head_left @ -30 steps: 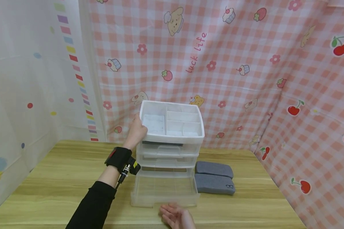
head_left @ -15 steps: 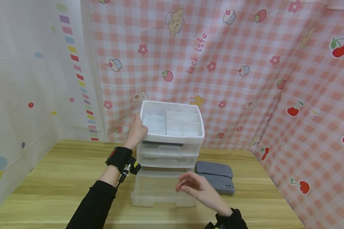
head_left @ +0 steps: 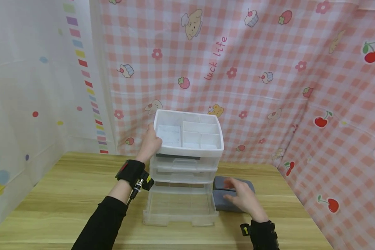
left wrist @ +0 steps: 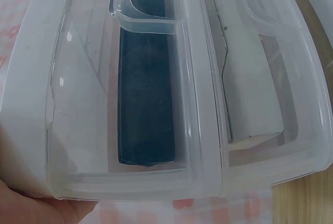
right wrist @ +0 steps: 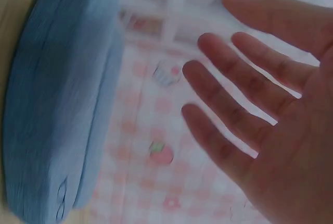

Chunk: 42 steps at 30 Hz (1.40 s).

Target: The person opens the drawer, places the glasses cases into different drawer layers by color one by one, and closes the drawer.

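Note:
A white plastic drawer organizer (head_left: 189, 152) stands on the table, its clear bottom drawer (head_left: 156, 219) pulled out and bare inside. My left hand (head_left: 149, 143) grips the organizer's upper left side near the front corner. Beside it on the right lie two grey glasses cases, the nearer case (head_left: 221, 202) partly behind my right hand (head_left: 245, 198) and the farther case (head_left: 247, 183) against it. That hand hovers over them with spread, slightly bent fingers (right wrist: 229, 73) and holds nothing. In the right wrist view a case (right wrist: 57, 99) with a glasses mark shows apart from the fingers.
Through the clear upper drawers, the left wrist view shows a dark box (left wrist: 145, 99) and a white box (left wrist: 252, 88). The organizer's top has several open compartments. Pink checked cloth (head_left: 187, 62) hangs behind the wooden table (head_left: 65, 201).
My right hand has left the front of the pulled-out drawer, risen, and moved right to above the glasses cases. The left hand stays on the organizer.

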Each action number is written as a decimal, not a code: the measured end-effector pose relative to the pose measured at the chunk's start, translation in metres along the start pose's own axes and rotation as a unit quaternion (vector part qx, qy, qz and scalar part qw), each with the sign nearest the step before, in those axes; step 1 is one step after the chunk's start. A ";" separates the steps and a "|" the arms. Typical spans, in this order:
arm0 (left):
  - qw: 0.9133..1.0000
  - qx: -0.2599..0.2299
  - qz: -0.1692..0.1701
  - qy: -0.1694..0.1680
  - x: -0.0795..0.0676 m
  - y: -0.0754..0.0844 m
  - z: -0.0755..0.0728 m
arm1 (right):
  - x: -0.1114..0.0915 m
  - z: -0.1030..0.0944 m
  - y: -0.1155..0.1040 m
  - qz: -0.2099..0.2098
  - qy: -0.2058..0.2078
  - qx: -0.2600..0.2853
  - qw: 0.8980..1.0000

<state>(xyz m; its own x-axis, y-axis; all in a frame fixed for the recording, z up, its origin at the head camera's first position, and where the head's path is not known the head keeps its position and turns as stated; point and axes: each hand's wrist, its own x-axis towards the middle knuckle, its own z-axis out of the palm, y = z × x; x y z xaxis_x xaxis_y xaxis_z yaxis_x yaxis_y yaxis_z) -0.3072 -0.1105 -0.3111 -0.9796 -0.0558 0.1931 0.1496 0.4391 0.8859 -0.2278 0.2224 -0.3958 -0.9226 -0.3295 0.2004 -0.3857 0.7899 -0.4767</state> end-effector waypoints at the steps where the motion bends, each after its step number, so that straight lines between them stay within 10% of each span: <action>1: 1.000 0.000 0.001 0.001 0.000 0.000 0.000 | -0.001 0.000 0.002 0.016 -0.007 -0.013 1.000; 9: 1.000 -0.006 0.000 -0.002 0.000 0.001 0.001 | -0.002 0.008 0.023 0.078 -0.085 -0.120 0.986; 42: 1.000 0.002 -0.007 0.002 0.000 0.001 0.001 | 0.003 0.026 0.059 0.023 -0.018 -0.130 0.991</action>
<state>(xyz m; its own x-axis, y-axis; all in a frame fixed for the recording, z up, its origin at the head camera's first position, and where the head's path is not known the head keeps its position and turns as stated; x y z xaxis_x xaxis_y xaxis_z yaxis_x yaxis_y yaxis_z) -0.3070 -0.1092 -0.3111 -0.9808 -0.0661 0.1833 0.1359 0.4421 0.8866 -0.2536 0.2544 -0.4460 -0.9404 -0.3051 0.1500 -0.3344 0.9096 -0.2466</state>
